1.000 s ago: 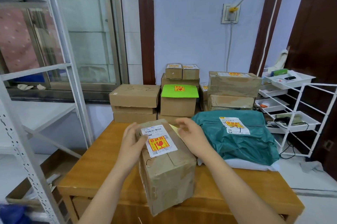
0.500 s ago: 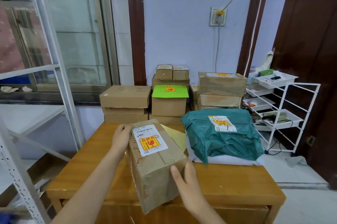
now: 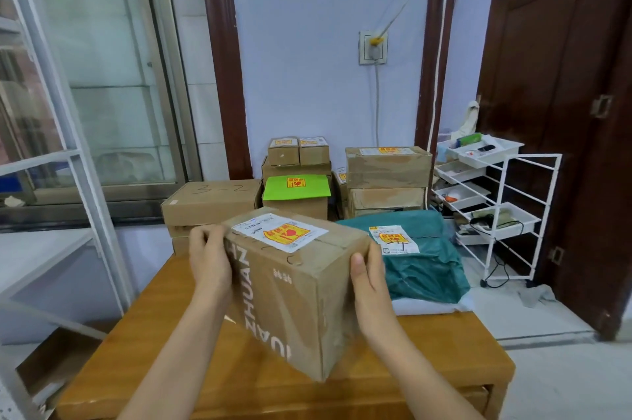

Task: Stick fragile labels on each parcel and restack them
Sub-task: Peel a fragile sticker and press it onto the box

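Labelling looked finished: my left hand [image 3: 209, 260] and right hand [image 3: 371, 286] had lifted the brown cardboard box [image 3: 294, 286] off the wooden worktop [image 3: 427, 365], clasping its ends, ready for restacking.

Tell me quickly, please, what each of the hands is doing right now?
Left hand: grips the left end of the cardboard box.
Right hand: holds the box's right end, thumb on its front.

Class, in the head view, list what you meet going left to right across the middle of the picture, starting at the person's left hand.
left hand → held cardboard box → right hand → green parcel bag → white wire rack
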`<state>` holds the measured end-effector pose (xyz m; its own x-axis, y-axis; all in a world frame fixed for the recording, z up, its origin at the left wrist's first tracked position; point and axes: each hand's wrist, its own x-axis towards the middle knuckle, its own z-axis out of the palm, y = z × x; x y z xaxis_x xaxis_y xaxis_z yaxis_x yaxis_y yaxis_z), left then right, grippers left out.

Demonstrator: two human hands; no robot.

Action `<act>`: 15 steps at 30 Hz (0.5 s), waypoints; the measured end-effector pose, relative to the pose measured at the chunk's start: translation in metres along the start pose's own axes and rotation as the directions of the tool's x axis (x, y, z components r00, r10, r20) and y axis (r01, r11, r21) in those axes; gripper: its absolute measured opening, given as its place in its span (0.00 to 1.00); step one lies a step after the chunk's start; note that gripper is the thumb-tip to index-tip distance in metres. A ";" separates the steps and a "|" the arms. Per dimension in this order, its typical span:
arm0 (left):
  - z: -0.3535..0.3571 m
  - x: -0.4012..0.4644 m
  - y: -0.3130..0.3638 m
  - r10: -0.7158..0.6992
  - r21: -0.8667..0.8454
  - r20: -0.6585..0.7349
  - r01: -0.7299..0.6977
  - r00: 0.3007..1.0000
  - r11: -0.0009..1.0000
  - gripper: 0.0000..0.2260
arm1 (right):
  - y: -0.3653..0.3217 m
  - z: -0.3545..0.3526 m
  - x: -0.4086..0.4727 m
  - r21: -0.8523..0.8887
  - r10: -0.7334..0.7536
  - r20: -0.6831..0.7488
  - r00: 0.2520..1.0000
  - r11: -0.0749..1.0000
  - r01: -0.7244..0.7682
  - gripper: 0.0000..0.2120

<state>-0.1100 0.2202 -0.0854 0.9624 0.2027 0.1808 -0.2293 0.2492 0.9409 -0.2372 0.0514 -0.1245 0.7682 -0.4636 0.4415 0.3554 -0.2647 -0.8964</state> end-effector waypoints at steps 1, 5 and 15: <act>0.007 -0.003 0.009 0.019 -0.031 0.009 -0.019 1.000 0.999 0.07 | -0.007 -0.006 0.008 -0.021 -0.029 -0.052 0.998 0.999 0.028 0.38; 0.038 -0.020 0.034 0.091 -0.092 0.059 -0.086 0.994 0.992 0.10 | -0.028 -0.033 0.037 -0.151 -0.109 -0.322 0.940 0.987 0.063 0.37; 0.113 -0.048 0.041 0.151 -0.175 0.203 -0.116 0.968 0.978 0.12 | -0.030 -0.108 0.082 -0.083 -0.049 -0.366 0.929 0.996 0.019 0.17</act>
<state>-0.1495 0.1136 -0.0235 0.9261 0.0416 0.3750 -0.3611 0.3855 0.8491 -0.2422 -0.0707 -0.0575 0.5014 -0.7277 0.4680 0.3248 -0.3430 -0.8814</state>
